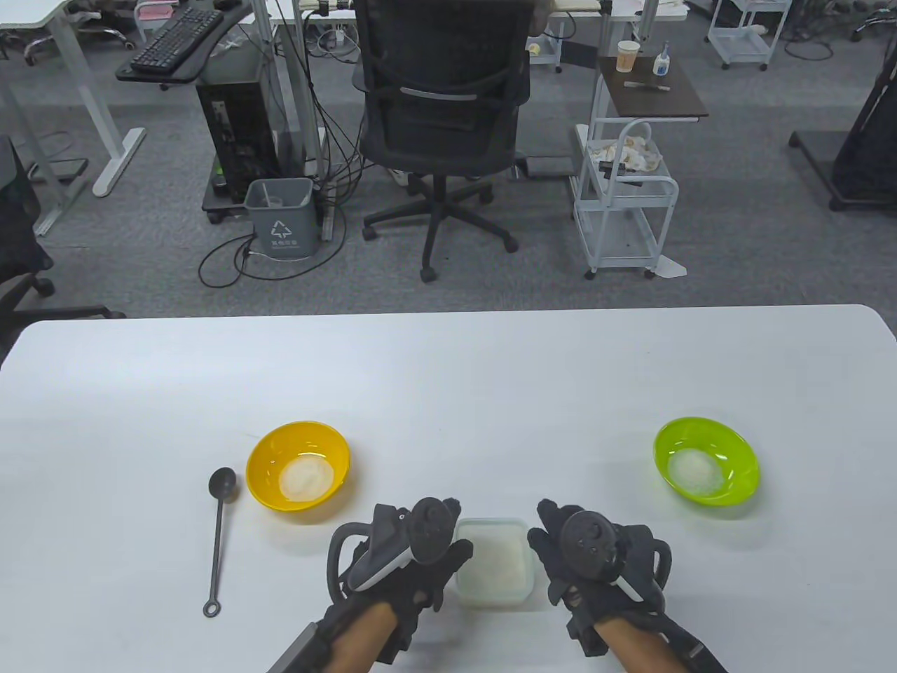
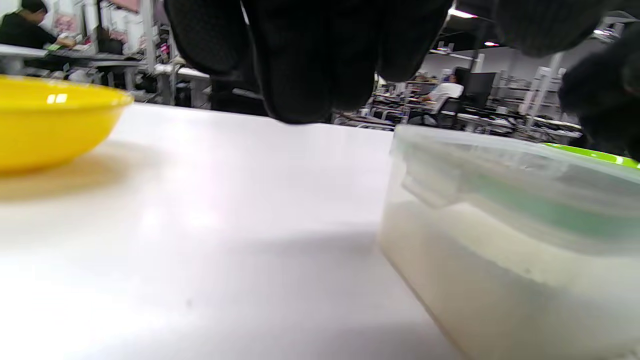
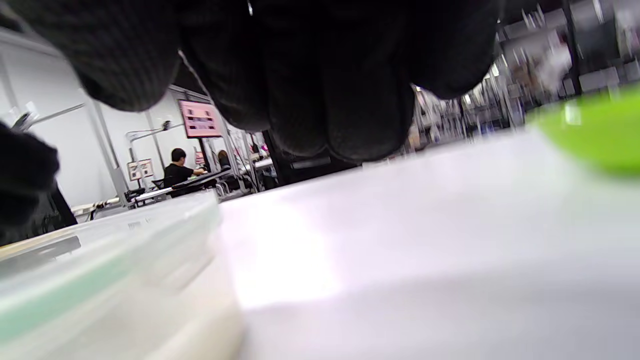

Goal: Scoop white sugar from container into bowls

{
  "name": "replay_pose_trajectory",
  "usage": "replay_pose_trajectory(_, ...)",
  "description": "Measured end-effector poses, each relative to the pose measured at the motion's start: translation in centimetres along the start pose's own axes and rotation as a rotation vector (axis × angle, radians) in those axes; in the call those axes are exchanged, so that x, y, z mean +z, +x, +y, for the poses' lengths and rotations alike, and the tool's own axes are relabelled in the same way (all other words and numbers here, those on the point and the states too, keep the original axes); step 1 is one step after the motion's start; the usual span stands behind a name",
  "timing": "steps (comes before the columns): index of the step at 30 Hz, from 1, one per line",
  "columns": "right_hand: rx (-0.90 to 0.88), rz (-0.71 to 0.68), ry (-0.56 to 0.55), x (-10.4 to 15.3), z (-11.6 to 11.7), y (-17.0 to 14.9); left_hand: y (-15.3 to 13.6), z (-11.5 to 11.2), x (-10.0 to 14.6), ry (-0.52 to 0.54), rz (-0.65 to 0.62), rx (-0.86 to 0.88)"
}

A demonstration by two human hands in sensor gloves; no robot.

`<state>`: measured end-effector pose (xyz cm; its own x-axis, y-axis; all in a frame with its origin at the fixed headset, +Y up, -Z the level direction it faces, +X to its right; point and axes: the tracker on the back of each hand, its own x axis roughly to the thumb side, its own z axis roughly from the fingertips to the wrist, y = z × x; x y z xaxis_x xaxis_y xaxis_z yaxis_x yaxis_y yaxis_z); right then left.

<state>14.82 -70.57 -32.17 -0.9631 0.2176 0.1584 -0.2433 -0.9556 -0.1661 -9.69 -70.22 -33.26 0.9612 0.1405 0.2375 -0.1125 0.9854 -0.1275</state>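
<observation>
A clear plastic container (image 1: 490, 523) of white sugar sits at the table's near edge between my hands; it looks lidded in the wrist views (image 2: 500, 210) (image 3: 100, 260). My left hand (image 1: 454, 554) lies at its left side and my right hand (image 1: 550, 550) at its right side, both empty. Whether they touch it, I cannot tell. Their fingers (image 2: 310, 75) (image 3: 325, 100) hang above the table. A yellow bowl (image 1: 265, 484) with sugar sits to the left, a green bowl (image 1: 744, 449) with sugar to the right. A black spoon (image 1: 218, 540) lies left of the yellow bowl.
The white table (image 1: 448, 378) stretches away behind the bowls. An office chair (image 1: 441, 126), a grey bin (image 1: 280, 217) and a white cart (image 1: 624, 210) stand on the floor beyond its far edge.
</observation>
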Motion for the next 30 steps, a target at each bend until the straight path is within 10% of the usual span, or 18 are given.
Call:
replay_pose_trajectory(9, 0.263, -0.135, -0.066, 1.1, -1.4, -0.6, -1.5, -0.2, 1.7, 0.135, -0.002, -0.045)
replay_pose_trajectory(30, 0.191, -0.099, 0.025, 2.0, 1.3, -2.4, -3.3, -2.9, 2.2, 0.092, 0.04, -0.061)
